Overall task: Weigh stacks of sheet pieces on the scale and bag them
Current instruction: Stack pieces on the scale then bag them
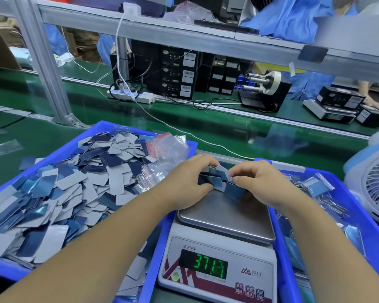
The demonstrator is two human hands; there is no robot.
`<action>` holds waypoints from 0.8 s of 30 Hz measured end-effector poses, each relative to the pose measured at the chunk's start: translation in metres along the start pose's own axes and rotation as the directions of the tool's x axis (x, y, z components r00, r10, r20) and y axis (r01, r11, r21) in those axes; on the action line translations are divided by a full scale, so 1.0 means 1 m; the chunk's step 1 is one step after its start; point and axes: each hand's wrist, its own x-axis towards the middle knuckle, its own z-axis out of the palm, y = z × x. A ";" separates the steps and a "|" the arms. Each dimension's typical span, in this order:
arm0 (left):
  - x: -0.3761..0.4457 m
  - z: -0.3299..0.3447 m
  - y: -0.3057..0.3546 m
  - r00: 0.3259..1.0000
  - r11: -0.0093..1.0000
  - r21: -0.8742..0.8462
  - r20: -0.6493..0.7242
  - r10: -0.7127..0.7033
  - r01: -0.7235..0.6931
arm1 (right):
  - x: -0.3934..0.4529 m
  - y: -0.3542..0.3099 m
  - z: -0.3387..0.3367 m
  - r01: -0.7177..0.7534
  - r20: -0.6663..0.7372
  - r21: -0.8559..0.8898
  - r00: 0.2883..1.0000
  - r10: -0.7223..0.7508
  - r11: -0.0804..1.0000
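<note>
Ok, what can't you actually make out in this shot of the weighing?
Head view only:
- Stack: piece count hidden by left hand and right hand.
- Scale display: last digits blurred.
- Scale buttons: labels too small.
- Left bin: near corner cut off by frame edge.

2 hands [184,182], 1 scale [219,254], 2 blue bins [7,267], 1 fan [374,184], loose sheet pcs [74,189] too many to count.
</note>
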 end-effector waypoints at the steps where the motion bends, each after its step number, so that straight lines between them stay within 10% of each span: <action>1: 0.000 0.000 0.000 1.000 1.000 -0.012 0.014 -0.013 0.013 | 0.000 0.000 0.000 -0.013 0.008 -0.029 1.000 0.013 0.999; 24: -0.001 0.006 0.002 1.000 0.999 0.038 0.020 -0.011 0.011 | -0.004 -0.012 0.017 0.342 -0.132 -0.064 0.928 -0.348 0.938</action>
